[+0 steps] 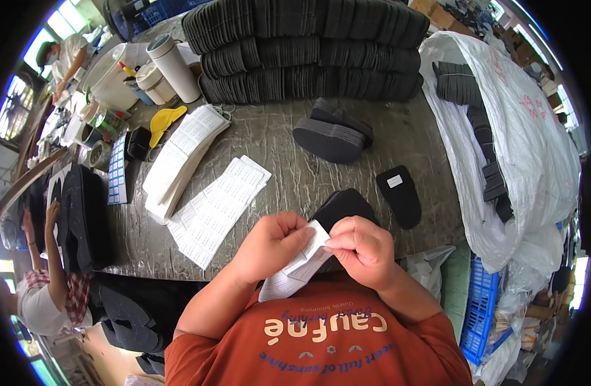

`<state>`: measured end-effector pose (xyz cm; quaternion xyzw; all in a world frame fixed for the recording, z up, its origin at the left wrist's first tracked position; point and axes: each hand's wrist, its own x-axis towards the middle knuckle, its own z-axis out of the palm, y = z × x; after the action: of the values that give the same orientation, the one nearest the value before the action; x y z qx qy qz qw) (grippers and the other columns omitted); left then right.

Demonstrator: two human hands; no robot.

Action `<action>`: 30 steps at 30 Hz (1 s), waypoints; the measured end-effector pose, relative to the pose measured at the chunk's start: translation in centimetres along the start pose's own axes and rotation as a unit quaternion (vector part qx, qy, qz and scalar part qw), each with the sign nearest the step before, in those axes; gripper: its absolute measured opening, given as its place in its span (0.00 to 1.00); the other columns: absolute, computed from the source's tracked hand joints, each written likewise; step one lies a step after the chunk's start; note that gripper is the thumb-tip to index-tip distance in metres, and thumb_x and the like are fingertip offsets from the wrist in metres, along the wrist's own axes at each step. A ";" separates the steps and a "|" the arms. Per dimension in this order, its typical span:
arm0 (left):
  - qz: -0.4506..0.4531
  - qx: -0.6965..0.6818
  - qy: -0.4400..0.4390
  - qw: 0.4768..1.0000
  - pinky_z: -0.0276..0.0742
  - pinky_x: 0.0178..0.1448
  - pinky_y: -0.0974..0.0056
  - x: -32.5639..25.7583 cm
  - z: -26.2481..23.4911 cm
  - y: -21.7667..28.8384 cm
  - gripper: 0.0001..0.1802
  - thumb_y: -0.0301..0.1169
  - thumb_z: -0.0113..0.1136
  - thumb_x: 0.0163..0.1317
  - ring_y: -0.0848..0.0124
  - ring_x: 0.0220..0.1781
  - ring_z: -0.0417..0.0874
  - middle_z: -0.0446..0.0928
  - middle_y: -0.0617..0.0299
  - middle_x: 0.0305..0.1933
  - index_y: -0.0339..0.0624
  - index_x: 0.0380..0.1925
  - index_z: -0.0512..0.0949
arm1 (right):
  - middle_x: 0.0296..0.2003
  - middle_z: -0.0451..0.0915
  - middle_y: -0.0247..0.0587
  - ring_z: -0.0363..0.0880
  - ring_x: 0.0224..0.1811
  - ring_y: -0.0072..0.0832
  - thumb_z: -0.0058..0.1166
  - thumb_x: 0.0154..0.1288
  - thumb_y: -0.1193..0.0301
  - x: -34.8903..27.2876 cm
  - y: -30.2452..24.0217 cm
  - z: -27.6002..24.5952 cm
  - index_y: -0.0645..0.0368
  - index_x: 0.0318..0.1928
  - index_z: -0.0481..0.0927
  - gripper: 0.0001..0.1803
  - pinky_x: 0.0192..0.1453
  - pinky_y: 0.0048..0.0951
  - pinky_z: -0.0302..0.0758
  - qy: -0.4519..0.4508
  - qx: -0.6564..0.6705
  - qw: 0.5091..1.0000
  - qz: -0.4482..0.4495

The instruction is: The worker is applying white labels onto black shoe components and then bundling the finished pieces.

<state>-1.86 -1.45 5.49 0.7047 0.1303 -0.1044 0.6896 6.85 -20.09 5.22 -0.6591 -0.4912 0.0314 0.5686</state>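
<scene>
My left hand [273,248] is closed on a strip of white printed labels [282,286], which hangs down against my shirt. The fingers of my right hand [363,251] pinch the strip's upper right edge. Just beyond my hands lies a small pile of black insoles [347,204], partly hidden by them. To its right is a single black insole [403,206] with a white sticker [394,181] near its far end. Farther back sits a stack of black insoles [328,143]. Loose label sheets [221,209] spread on the table left of my hands, beside a thick label bundle [183,161].
Long rows of black insoles [308,58] are piled along the table's far side. An open white sack [527,128] holds more at right, above a blue crate [481,312]. A white tumbler [173,67] and yellow cap-shaped item [165,124] stand back left. Another person [47,299] works at left.
</scene>
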 end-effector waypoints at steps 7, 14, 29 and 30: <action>0.020 0.090 0.111 0.990 0.69 0.29 0.71 0.6 -0.5 -0.5 0.07 0.28 0.58 0.66 0.81 0.26 0.73 0.77 0.66 0.25 0.34 0.32 0.78 | 0.39 0.74 0.41 0.76 0.36 0.32 0.63 0.56 0.82 0.3 -0.7 -0.5 0.61 0.35 0.76 0.09 0.41 0.27 0.75 0.042 -0.049 0.998 0.027; 0.314 0.334 -0.042 0.888 0.77 0.48 0.53 -1.5 0.9 1.4 0.06 0.26 0.62 0.58 0.51 0.46 0.80 0.80 0.47 0.43 0.34 0.30 0.76 | 0.29 0.79 0.32 0.75 0.31 0.15 0.55 0.67 0.78 1.1 1.7 -4.0 0.66 0.37 0.77 0.03 0.37 0.20 0.73 0.060 0.040 0.940 0.332; 0.333 0.400 -0.043 0.853 0.74 0.63 0.55 -0.8 2.0 -0.2 0.07 0.25 0.60 0.57 0.51 0.61 0.76 0.77 0.45 0.56 0.31 0.31 0.75 | 0.27 0.80 0.28 0.72 0.27 0.09 0.58 0.64 0.81 -0.1 2.9 -2.1 0.66 0.34 0.81 0.01 0.31 0.15 0.70 0.048 -0.013 0.945 0.324; 0.338 0.393 -0.041 0.854 0.74 0.61 0.55 -0.7 2.0 -0.3 0.07 0.25 0.59 0.57 0.52 0.58 0.77 0.77 0.45 0.56 0.31 0.30 0.75 | 0.27 0.79 0.28 0.72 0.27 0.09 0.58 0.64 0.81 0.0 2.9 -2.2 0.66 0.34 0.81 0.01 0.30 0.15 0.70 0.045 -0.022 0.946 0.320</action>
<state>-2.59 -3.51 5.40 0.9129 -0.1957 0.0637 0.3525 9.90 -21.30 3.69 -0.7949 -0.2284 0.1711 0.5354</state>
